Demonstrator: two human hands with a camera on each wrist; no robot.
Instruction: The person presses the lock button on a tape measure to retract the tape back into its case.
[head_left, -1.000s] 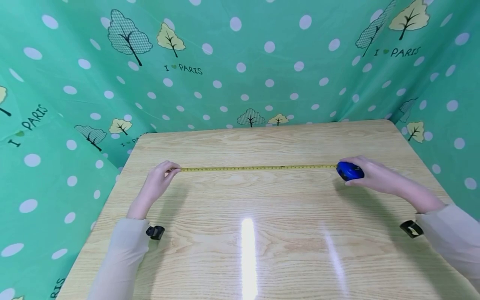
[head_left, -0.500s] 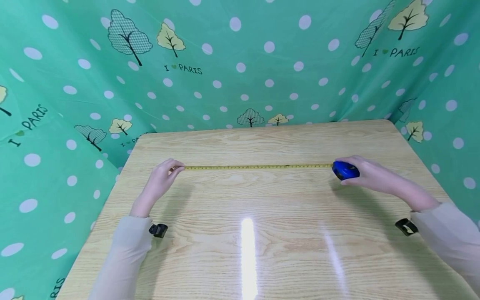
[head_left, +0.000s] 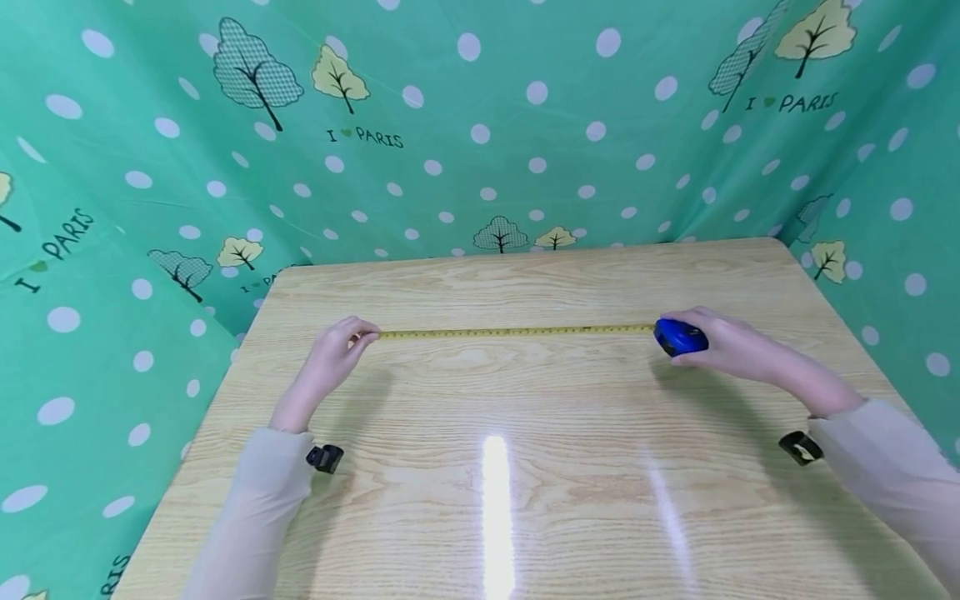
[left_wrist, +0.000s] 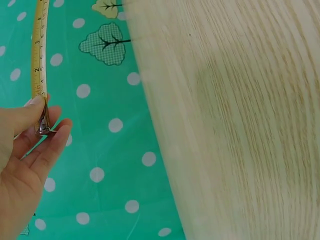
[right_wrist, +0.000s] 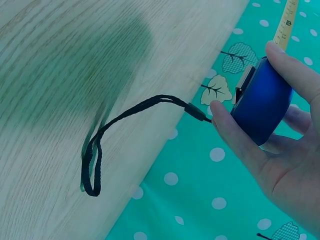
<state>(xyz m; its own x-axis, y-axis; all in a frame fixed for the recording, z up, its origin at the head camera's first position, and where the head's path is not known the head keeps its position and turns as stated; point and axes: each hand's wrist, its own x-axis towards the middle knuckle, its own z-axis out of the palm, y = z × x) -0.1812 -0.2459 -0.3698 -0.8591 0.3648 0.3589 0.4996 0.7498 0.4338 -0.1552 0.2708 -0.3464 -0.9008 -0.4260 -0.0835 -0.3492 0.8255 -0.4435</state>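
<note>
A blue tape measure [head_left: 681, 337] sits in the grip of my right hand [head_left: 727, 343], fingers and thumb around its case. Its yellow blade [head_left: 517, 332] stretches out straight above the table toward the left. At the blade's far end my left hand [head_left: 335, 354] pinches the tip; in the left wrist view the metal end hook [left_wrist: 43, 129] shows between thumb and fingers. From the case hangs a black wrist strap [right_wrist: 145, 105], seen in the right wrist view. Both hands are raised off the table, casting shadows on it.
Below the hands lies a light wood-grain table [head_left: 420, 500] with a bright light reflection near its front. Green dotted cloth [head_left: 480, 125] with tree prints hangs behind it and along both sides.
Both hands have moved inward, the left to the right and the right to the left. The stretch of blade between them has become shorter.
</note>
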